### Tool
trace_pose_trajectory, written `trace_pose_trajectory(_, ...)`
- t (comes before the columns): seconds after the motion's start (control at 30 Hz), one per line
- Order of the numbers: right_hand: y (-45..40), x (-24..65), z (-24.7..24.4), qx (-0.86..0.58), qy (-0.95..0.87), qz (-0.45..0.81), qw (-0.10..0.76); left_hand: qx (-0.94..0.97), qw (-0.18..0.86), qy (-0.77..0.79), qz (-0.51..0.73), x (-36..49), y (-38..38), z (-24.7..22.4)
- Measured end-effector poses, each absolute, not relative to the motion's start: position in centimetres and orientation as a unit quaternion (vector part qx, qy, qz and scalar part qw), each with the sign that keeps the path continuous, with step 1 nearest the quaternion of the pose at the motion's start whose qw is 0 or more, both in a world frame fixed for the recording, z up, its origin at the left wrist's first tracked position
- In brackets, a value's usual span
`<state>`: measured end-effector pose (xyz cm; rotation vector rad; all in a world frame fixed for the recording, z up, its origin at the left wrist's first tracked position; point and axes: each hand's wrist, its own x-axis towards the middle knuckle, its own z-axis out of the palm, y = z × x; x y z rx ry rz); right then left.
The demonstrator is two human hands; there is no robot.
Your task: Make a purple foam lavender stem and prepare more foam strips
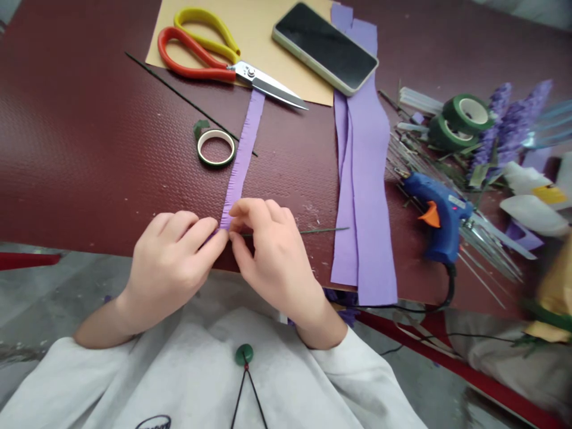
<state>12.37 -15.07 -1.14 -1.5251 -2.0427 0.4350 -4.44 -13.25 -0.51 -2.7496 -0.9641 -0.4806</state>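
My left hand point(174, 262) is closed at the near end of a fringed purple paper strip point(243, 155), pinching the part wound there, mostly hidden by the fingers. Opposite it, my right hand point(272, 256) is closed on a thin green wire stem point(324, 230) whose free end points right. The fingertips of both hands meet where strip and stem come together. From there the strip runs away from me, its far end under the scissors point(250, 72) with red and yellow handles. A small roll of green tape point(216, 148) lies left of the strip, beside another green stem point(179, 94).
A phone point(326, 47) rests on tan paper point(263, 36) and long purple paper sheets point(369, 179). To the right are a blue glue gun point(440, 208) with its cord, green tape rolls point(460, 122), loose wires and purple flower spikes point(522, 119).
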Motion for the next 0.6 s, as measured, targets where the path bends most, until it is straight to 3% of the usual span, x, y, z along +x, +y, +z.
trace_pose_trajectory(0.2,-15.8,12.8,-1.9,-0.548,-0.751,0.126,0.345,-0.921,0.058,-0.353,-0.156,-3.9,-12.6,-0.5)
trace_pose_trajectory(0.6,-15.3,12.2,-2.5,-0.473,-0.826,0.063,0.301,-0.910,-0.009,-0.379,-0.170,-3.8,-11.9,-0.4)
